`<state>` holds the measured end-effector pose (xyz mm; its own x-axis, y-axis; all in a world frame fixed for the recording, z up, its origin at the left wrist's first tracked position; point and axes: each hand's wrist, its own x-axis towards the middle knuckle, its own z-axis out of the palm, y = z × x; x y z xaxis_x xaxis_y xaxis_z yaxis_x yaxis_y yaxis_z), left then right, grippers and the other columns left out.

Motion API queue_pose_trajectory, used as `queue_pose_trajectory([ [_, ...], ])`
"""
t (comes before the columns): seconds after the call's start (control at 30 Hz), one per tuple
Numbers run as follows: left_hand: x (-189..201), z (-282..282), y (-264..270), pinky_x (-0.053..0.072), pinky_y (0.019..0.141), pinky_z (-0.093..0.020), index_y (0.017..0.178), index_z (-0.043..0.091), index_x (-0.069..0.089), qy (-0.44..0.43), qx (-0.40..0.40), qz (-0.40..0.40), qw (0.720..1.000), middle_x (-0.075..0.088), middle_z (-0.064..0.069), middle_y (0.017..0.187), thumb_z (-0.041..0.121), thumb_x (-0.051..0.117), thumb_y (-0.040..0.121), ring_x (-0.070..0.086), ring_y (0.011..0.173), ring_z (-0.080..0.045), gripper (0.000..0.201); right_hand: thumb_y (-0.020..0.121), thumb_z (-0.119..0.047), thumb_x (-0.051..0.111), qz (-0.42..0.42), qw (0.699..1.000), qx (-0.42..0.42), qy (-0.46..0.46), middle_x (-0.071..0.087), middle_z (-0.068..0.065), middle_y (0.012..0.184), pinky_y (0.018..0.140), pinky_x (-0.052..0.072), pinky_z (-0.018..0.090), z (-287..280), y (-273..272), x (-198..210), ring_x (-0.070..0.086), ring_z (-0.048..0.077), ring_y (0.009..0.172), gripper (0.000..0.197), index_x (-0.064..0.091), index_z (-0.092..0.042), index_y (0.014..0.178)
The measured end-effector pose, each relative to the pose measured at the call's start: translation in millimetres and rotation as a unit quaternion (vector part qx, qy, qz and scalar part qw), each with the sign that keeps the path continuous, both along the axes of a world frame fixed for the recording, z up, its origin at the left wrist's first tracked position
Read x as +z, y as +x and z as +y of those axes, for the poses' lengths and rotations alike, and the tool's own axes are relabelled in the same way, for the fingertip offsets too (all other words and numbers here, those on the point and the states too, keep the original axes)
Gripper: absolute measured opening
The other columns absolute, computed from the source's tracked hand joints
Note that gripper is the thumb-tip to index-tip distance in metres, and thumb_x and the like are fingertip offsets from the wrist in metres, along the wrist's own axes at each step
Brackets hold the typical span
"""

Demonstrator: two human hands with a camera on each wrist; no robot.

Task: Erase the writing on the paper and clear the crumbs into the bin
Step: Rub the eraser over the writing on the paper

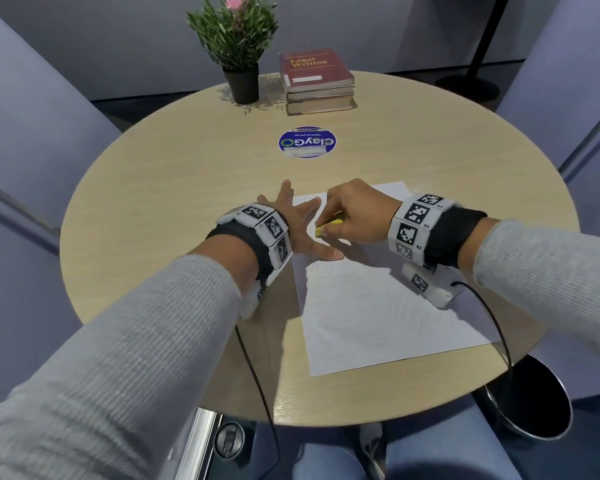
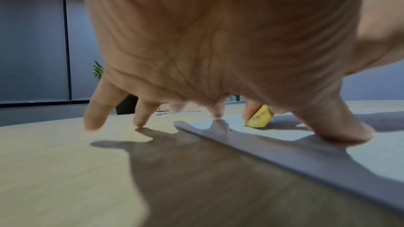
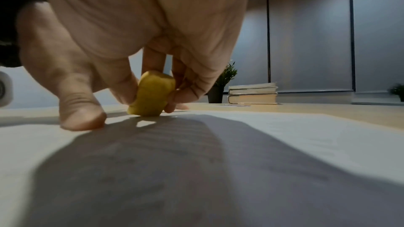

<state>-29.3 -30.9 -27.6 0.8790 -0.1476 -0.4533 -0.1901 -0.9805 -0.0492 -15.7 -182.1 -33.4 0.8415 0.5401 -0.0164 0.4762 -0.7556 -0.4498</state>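
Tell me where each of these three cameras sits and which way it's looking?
Head: looks down at the table, paper, both forearms.
Left wrist: sits low, looks along the left hand, spread and pressing the paper's edge.
Right wrist: sits low, looks along right-hand fingers pinching the yellow eraser.
All share the eraser and paper.

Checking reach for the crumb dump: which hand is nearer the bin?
Right. The right hand works the paper's far end on the bin's side; the left hand presses the paper's left edge, farther away.
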Motion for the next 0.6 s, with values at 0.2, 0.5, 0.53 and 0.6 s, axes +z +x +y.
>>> queue_pose_trajectory([
  [0.2, 0, 20, -13, 0.022, 0.108, -0.063, 0.145, 0.047, -0.01, 0.02, -0.014, 0.013, 1.0, -0.03, 0.004, 0.153, 0.098, 0.041, 0.043, -0.005, 0.142, -0.044, 0.125, 0.083, -0.026, 0.069, 0.004, 1.0, 0.004, -0.011, 0.054, -0.013, 0.076, 0.07, 0.041, 0.025, 1, 1, -1, 0.059, 0.013, 0.081, 0.018, 0.078, -0.016, 0.096],
  [0.5, 6, 17, -10, 0.02, 0.111, -0.059, 0.144, 0.049, -0.014, 0.031, -0.006, 0.041, 0.999, -0.015, 0.006, 0.158, 0.096, 0.047, 0.045, 0.004, 0.144, -0.039, 0.125, 0.082, -0.027, 0.071, -0.018, 0.997, 0.075, -0.015, 0.051, -0.015, 0.072, 0.066, 0.037, 0.018, 3, -8, 1, 0.052, 0.002, 0.069, 0.019, 0.078, -0.014, 0.095],
  [0.53, 7, 17, -11, 0.02, 0.11, -0.06, 0.144, 0.049, -0.014, 0.031, -0.004, 0.043, 0.999, -0.015, 0.006, 0.158, 0.096, 0.047, 0.046, 0.003, 0.144, -0.039, 0.125, 0.082, -0.028, 0.072, -0.014, 0.997, 0.07, -0.011, 0.052, -0.014, 0.073, 0.066, 0.037, 0.018, 3, -7, 2, 0.053, 0.003, 0.069, 0.019, 0.078, -0.014, 0.095],
  [0.6, 10, 15, -13, 0.016, 0.111, -0.061, 0.144, 0.049, -0.016, 0.031, 0.001, 0.05, 0.998, -0.017, 0.006, 0.157, 0.095, 0.048, 0.047, 0.0, 0.144, -0.04, 0.125, 0.083, -0.029, 0.07, -0.03, 0.999, 0.02, -0.013, 0.056, -0.009, 0.077, 0.069, 0.039, 0.024, 3, -1, 2, 0.059, 0.012, 0.078, 0.022, 0.077, -0.014, 0.097],
])
